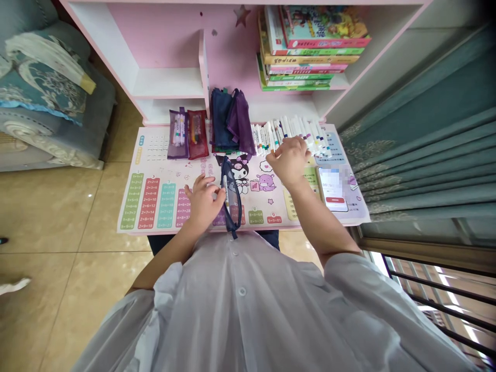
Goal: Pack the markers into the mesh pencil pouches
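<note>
A dark blue mesh zipper pouch (234, 199) stands unzipped near the desk's front edge, with a white marker (226, 191) inside it. My left hand (204, 199) pinches the pouch's left edge between thumb and forefinger, its other fingers spread. Over the near side of a long row of white markers (281, 132) with coloured ends, my right hand (290, 159) is bent with curled fingers. Its fingertips touch the markers, and whatever they grip is hidden.
Filled purple (177, 147) and red pouches (198, 135) lie at the back left. More folded mesh pouches (228, 119) are stacked beside the markers. A phone (332, 190) lies on the right. Books (310, 57) fill the shelf above. A curtain (426, 129) hangs at the right.
</note>
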The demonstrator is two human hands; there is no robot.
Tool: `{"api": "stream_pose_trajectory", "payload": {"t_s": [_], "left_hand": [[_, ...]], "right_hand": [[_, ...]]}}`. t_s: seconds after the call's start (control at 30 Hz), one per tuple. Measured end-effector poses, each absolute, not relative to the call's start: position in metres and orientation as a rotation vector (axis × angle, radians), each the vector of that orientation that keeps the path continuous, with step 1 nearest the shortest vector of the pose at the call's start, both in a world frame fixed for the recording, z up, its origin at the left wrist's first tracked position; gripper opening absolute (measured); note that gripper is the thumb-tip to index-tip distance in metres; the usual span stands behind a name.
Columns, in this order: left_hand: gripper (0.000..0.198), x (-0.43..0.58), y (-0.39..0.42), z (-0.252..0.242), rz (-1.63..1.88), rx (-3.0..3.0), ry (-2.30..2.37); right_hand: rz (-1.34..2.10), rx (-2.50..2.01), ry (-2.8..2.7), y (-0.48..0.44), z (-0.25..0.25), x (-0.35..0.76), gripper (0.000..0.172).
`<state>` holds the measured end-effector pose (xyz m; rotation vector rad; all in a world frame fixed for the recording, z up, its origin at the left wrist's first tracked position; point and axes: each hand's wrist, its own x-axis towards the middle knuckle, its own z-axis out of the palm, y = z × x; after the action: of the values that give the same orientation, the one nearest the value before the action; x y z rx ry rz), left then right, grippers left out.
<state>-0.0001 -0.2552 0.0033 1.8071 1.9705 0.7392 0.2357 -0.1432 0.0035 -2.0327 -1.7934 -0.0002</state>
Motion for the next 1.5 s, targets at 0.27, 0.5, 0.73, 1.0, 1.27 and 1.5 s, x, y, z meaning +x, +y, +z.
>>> {"api": "stream_pose_trajectory", "payload": {"t_s": [0.27,0.5,0.73,1.0,1.27,1.5], "left_hand": [[0.024,0.0,-0.254,-0.001,0.756,1.842,1.979],[0.025,0.001,-0.255,0.005,0.741,1.828,1.983],[0.024,0.001,-0.255,0.004,0.745,1.823,1.983],[0.023,0.0,-0.255,0.001,0.736,1.84,1.989],[0.024,0.001,-0.255,0.001,0.744,1.827,1.987],[0.024,0.0,-0.255,-0.001,0.749,1.843,1.985]], "right_hand": [[0.341,-1.712,-1.868,-0.225,0.025,0.198,0.018],[0.444,-1.567,-1.97,-0.261,0.022,0.173,0.019],[0.423,-1.66,-2.053,-0.275,0.013,0.157,0.016],[0.37,-1.755,-2.122,-0.271,0.004,0.147,0.014],[0.417,-1.761,-2.203,-0.267,0.001,0.143,0.018],[0.384,-1.714,-2.139,-0.253,0.009,0.156,0.019]]}}
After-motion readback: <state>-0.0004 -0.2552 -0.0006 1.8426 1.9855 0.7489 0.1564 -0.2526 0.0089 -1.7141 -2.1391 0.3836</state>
